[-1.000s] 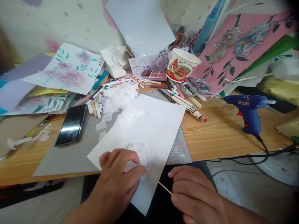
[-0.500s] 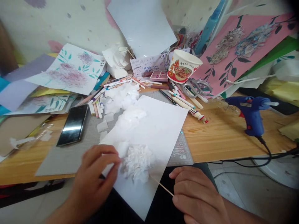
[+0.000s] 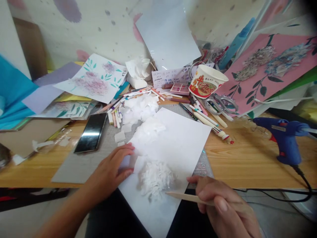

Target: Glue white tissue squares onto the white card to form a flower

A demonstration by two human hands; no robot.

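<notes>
My right hand [image 3: 220, 201] grips a flat, pale wooden stick [image 3: 184, 196] with a pointed tip. The tip is at the lower right edge of a fluffy cluster of white paper pieces [image 3: 156, 180], which sits on a white sheet [image 3: 183, 138]. My left hand [image 3: 116, 165] lies at the sheet's left edge, thumb and fingers apart. Just beyond its thumb is a small white paper square [image 3: 139, 164], beside the cluster. A loose pile of white paper pieces [image 3: 148, 130] lies farther up the sheet.
A phone [image 3: 91, 133] and a grey cutting mat [image 3: 69, 170] lie left. Pens, scissors [image 3: 220, 105] and a paper noodle cup [image 3: 207, 81] stand behind the sheet. A blue glue gun [image 3: 284, 135] is at right, its cord over the table edge. Flower pictures [image 3: 94, 79] lean at back.
My left hand has opened and drawn back from the cluster, where a paper square now shows. My right hand has turned, so the stick shows its broad face. The camera view has shifted.
</notes>
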